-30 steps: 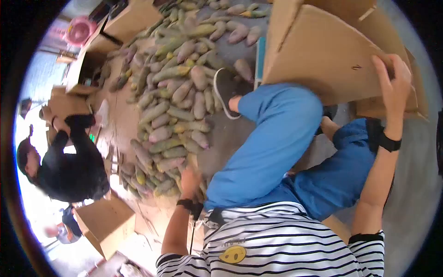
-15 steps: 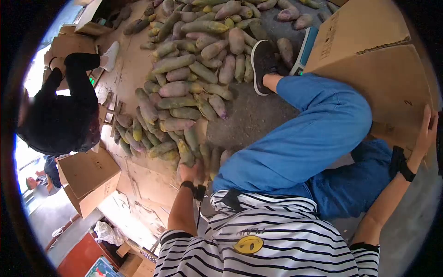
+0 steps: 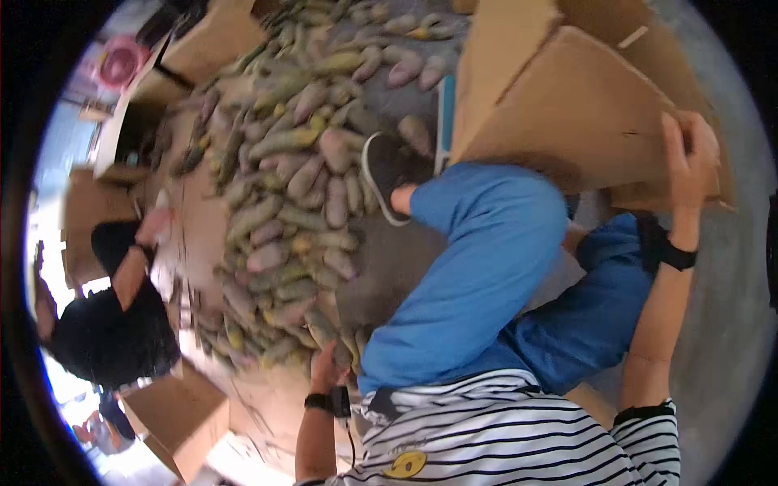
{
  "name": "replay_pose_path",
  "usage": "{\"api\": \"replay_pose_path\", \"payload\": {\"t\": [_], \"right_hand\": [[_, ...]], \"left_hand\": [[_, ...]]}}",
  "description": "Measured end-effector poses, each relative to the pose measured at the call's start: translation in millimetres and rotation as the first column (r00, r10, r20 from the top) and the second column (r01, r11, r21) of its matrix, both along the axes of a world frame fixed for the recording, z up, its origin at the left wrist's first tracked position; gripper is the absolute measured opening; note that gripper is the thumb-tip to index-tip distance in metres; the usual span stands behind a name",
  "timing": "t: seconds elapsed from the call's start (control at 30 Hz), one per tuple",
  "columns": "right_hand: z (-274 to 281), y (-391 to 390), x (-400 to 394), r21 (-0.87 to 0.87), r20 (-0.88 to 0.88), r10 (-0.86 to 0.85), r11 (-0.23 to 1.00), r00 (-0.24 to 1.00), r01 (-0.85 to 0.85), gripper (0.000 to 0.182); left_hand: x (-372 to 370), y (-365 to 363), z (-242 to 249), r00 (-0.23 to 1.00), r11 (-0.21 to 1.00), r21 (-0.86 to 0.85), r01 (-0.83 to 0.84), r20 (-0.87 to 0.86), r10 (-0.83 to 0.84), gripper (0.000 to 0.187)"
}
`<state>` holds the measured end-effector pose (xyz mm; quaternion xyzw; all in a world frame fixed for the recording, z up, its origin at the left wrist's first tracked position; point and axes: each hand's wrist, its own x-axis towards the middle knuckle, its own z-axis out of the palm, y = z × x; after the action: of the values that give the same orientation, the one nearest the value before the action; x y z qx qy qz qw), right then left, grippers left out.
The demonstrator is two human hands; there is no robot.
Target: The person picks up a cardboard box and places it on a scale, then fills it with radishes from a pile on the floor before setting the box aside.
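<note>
My left hand (image 3: 326,368) is low at the near edge of the radish pile, its fingers closed round the end of a greenish radish (image 3: 321,326). Motion blur softens the grip. On the right, my right hand (image 3: 690,158) grips the outer flap of a large cardboard box (image 3: 559,113), with its fingers reaching over the cardboard. The box stands tilted beside my bent knee, and part of its inside shows. Many long green and purplish radishes (image 3: 271,259) lie heaped on the floor in front of me.
A blue-edged scale (image 3: 445,121) sits partly under the box, near my dark shoe (image 3: 382,174). Another person in black (image 3: 117,336) is at the left. Open cardboard boxes stand at lower left (image 3: 178,413) and upper left (image 3: 215,40). A pink fan (image 3: 121,62) is farther back.
The view has swung, so the pile sits lower and the large box farther left. More of the box's inside shows. Both hands keep their places, left at the radishes, right on the box.
</note>
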<state>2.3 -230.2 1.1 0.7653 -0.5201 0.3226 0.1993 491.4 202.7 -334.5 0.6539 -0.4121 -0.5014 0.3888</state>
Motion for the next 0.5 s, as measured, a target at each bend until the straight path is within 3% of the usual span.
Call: {"api": "replay_pose_path", "payload": {"t": [0.03, 0.07, 0.1, 0.13, 0.17, 0.23, 0.27, 0.33, 0.37, 0.4, 0.43, 0.5], "right_hand": [[0, -1, -2, -0.033, -0.006, 0.012, 0.999, 1.0, -0.012, 0.03], [1, -2, -4, -0.063, -0.012, 0.026, 0.998, 1.0, -0.027, 0.03], [3, 1, -4, -0.087, -0.004, -0.009, 0.996, 1.0, 0.008, 0.03], [5, 2, -2, -0.098, -0.011, 0.009, 0.995, 1.0, -0.01, 0.03], [5, 4, 0, -0.109, -0.018, 0.031, 0.994, 0.999, -0.033, 0.03], [4, 5, -1, -0.156, -0.009, 0.025, 0.987, 1.0, -0.026, 0.03], [4, 5, -2, -0.183, -0.012, 0.042, 0.982, 0.999, -0.044, 0.03], [5, 5, -1, -0.173, -0.002, 0.035, 0.984, 0.999, -0.035, 0.03], [5, 5, -1, -0.148, 0.008, 0.038, 0.988, 0.999, -0.036, 0.031], [4, 5, 0, -0.169, 0.005, 0.031, 0.985, 1.0, -0.03, 0.031], [5, 5, 0, -0.168, 0.001, 0.038, 0.985, 0.999, -0.037, 0.031], [6, 5, 0, -0.168, 0.001, 0.037, 0.985, 0.999, -0.037, 0.032]], "left_hand": [[-1, -27, 15, 0.933, 0.903, 0.364, -0.23, -0.182, 0.311, 0.041], [-4, -50, 33, 0.752, 0.628, 0.708, -0.323, -0.211, 0.624, 0.038], [-10, -80, 57, 0.775, 0.655, 0.691, -0.306, -0.219, 0.593, 0.038], [-21, -118, 85, 0.894, 0.797, 0.485, -0.36, -0.064, 0.443, 0.037], [-30, -153, 113, 0.939, 0.906, 0.253, -0.341, 0.133, 0.316, 0.035], [-51, -222, 169, 0.921, 0.975, -0.089, -0.203, 0.321, 0.221, 0.035], [-75, -255, 209, 0.931, 0.948, -0.242, -0.206, 0.251, 0.267, 0.036], [-107, -313, 265, 0.919, 0.821, -0.563, -0.09, 0.271, 0.286, 0.043], [-116, -339, 288, 0.861, 0.75, -0.66, 0.032, 0.4, 0.315, 0.048], [-145, -358, 332, 0.895, 0.716, -0.696, 0.062, 0.356, 0.268, 0.051], [-166, -379, 357, 0.917, 0.613, -0.787, 0.077, 0.298, 0.267, 0.053], [-191, -420, 391, 0.843, 0.377, -0.875, 0.303, 0.43, 0.322, 0.052]]}}
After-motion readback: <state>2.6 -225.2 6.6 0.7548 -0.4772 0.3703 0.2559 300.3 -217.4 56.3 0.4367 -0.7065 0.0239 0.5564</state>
